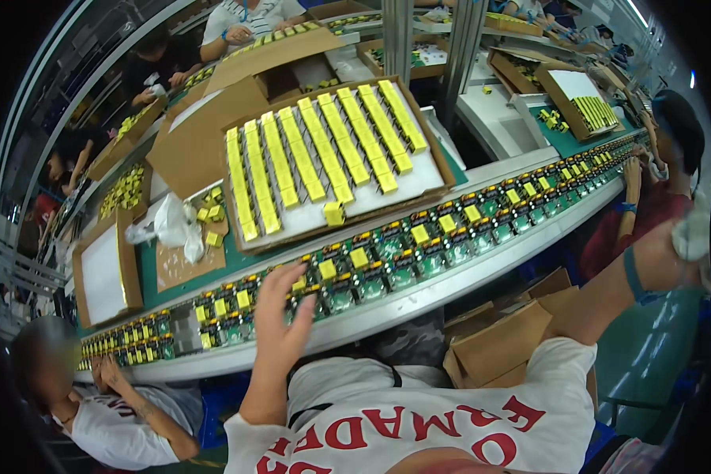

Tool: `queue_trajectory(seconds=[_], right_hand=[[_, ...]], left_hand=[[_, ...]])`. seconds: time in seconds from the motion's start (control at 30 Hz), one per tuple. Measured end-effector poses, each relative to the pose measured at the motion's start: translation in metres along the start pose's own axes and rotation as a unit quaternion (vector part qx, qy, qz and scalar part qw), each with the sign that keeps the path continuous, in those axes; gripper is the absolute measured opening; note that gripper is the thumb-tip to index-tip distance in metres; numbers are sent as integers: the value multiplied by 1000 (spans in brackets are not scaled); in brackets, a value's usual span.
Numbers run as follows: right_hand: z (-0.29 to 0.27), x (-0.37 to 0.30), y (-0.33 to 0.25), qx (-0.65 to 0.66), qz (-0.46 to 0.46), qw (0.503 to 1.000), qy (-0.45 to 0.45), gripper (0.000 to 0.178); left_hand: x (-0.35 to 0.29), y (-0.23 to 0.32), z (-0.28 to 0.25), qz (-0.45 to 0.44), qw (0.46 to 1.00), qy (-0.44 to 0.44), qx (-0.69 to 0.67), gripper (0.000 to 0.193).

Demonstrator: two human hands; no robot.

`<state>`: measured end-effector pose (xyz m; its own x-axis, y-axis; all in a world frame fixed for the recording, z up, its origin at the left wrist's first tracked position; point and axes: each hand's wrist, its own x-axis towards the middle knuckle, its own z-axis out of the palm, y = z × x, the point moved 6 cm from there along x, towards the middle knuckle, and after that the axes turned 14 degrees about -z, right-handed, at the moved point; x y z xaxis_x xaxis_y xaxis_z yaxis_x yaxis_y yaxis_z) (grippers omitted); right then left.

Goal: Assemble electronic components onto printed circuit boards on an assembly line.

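My left hand (pixel 280 308) is over the near side of the line of green circuit boards (pixel 403 276), its thumb and fingers apart. Between its fingertips and the boards shows a yellow block-shaped transformer (pixel 328 269) on a board just to the right. My right arm stretches out to the right, a blue wrist strap (pixel 638 276) round it. At the picture's edge my right hand (pixel 691 245) is blurred and partly cut off, with something white at it; its fingers cannot be made out. Ahead, a cardboard tray (pixel 442 189) bears rows of yellow transformers (pixel 316 150), one standing loose at its front.
A conveyor rail (pixel 371 317) curves along in front of me. A clear plastic bag (pixel 180 225) and loose transformers lie left of the tray. Co-workers sit at the left (pixel 126 411) and right (pixel 624 205). Cardboard boxes (pixel 498 340) stand below the rail at right.
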<state>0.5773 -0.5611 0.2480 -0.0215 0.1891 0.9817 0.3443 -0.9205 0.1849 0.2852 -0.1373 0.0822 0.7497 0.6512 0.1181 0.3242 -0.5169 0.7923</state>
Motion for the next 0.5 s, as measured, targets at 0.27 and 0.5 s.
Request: queue_trajectory(seconds=[0.27,0.5], right_hand=[[112,25,-100,-219,38,957,186,47],[425,-116,-282,452,49,802,-388,30]], left_hand=[[35,-53,-27,-48,980,195,-19,28],[36,-58,-31,-55,967,250,2,25]])
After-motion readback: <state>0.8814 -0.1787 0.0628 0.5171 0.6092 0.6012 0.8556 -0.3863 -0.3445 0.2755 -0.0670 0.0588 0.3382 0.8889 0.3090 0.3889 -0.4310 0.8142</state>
